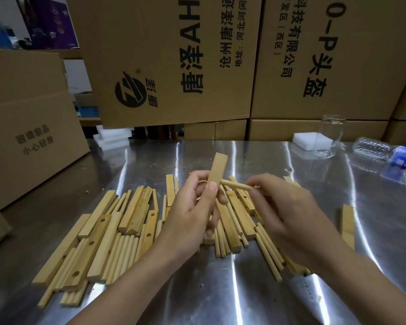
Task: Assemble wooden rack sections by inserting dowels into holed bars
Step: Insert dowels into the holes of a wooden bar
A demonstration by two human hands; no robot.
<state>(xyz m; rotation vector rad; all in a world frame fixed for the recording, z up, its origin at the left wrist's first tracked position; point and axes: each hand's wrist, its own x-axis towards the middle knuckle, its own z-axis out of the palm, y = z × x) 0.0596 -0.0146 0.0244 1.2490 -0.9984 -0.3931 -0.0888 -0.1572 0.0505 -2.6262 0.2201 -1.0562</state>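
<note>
Left hand (192, 214) grips wooden bar (218, 170) upright | right hand (284, 207) pinches dowel (234, 184) against bar's side | loose pile (108, 242) below bar: assembly apparently barely begun

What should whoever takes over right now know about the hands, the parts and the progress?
The left hand grips a bar, held upright above the pile.
The right hand pinches a dowel, its far end at the bar's side; whether it sits in a hole cannot be told.
More holed bars and loose dowels lie heaped on the steel table; a single bar lies apart on the right.
Done: no finished section shows. Left: seat this dowel, then the rest.
</note>
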